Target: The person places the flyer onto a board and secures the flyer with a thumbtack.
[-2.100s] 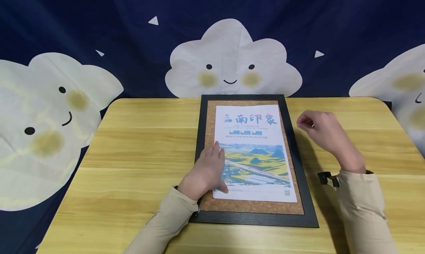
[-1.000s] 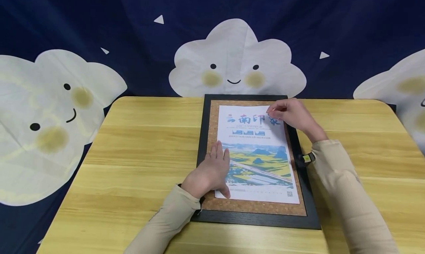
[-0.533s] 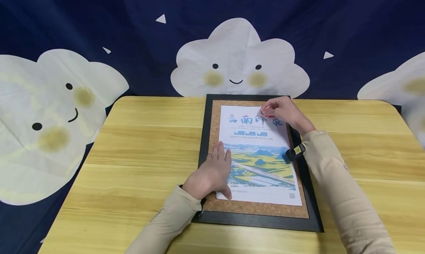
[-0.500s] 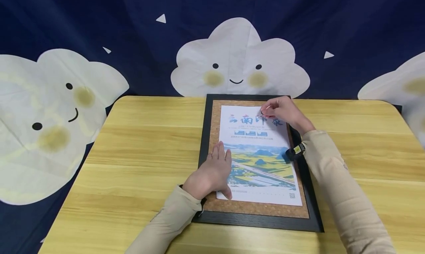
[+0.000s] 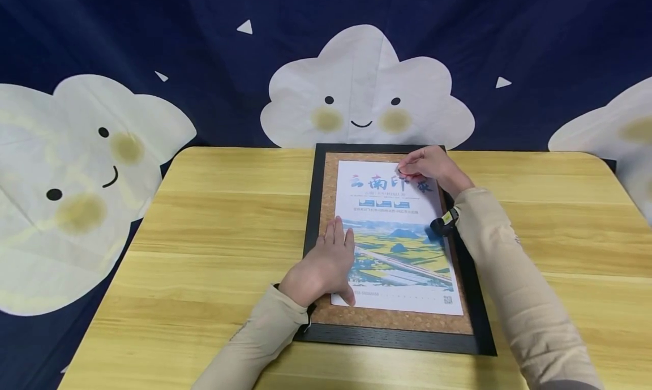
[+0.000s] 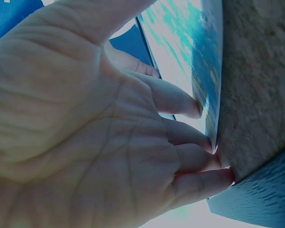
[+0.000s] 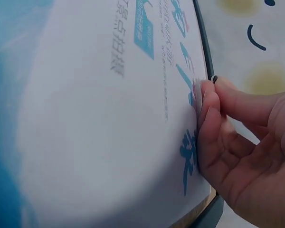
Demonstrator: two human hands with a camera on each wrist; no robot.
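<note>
From my remote seat I see a yellow wooden table (image 5: 214, 220) whose left half, from the 9 o'clock edge inward, is bare board. Right of that, a black-framed cork board (image 5: 326, 209) lies flat at centre, its far edge almost at the table's 12 o'clock edge and its near edge short of the 6 o'clock edge. A printed poster (image 5: 394, 248) lies on the cork with a cork margin showing on all four sides. My left hand (image 5: 322, 268) lies flat with straight fingers on the poster's 8 o'clock corner, fingertips (image 6: 199, 142) pressing on the sheet's left edge. It grips nothing. Further right, my right hand (image 5: 430, 166) is at the poster's 1 o'clock corner, fingers curled, thumb and forefinger (image 7: 206, 102) pinched together against the paper. A small dark dot (image 7: 214, 79) sits at their tips; I cannot tell what it is. Right of the frame, bare table runs to the 3 o'clock edge.
</note>
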